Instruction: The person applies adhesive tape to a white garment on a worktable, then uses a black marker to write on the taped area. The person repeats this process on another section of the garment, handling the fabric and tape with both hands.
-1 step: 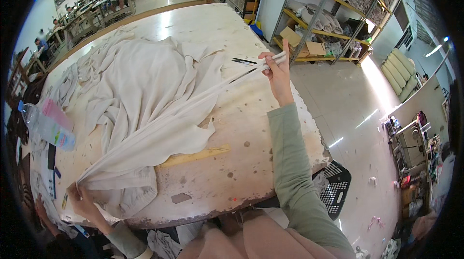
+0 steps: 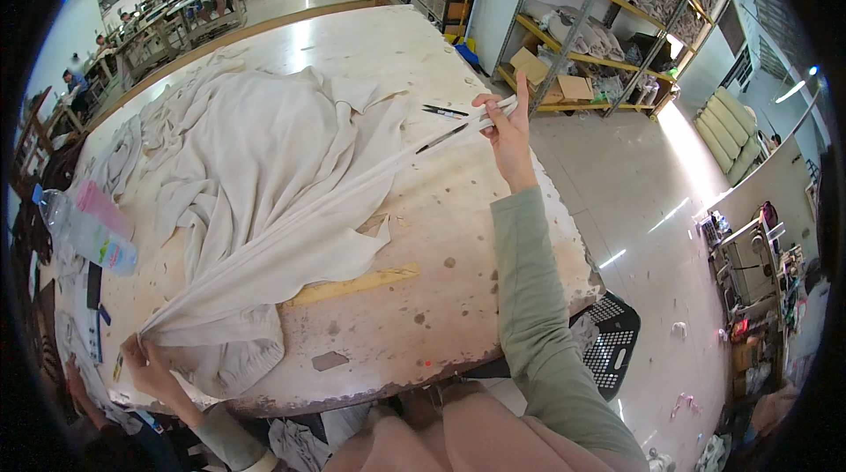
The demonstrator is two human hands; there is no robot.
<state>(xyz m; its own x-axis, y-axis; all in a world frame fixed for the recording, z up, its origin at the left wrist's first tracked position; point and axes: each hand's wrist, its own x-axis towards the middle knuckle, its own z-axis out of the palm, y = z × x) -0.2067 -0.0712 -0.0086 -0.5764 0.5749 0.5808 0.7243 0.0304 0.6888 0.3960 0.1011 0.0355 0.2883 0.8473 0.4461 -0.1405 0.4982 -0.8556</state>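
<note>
Though near pale cloth [image 2: 264, 146], bottle [image 2: 88, 232] clear of it

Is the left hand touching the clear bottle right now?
Apart. The head view shows a stretch of tabletop between the left hand, which pinches the pale cloth, and the clear bottle.

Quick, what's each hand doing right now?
Left hand: closed, pinching the beige fabric.
Right hand: closed on the beige fabric's other end; whether it also holds the slim dark tool can't be told.
</note>
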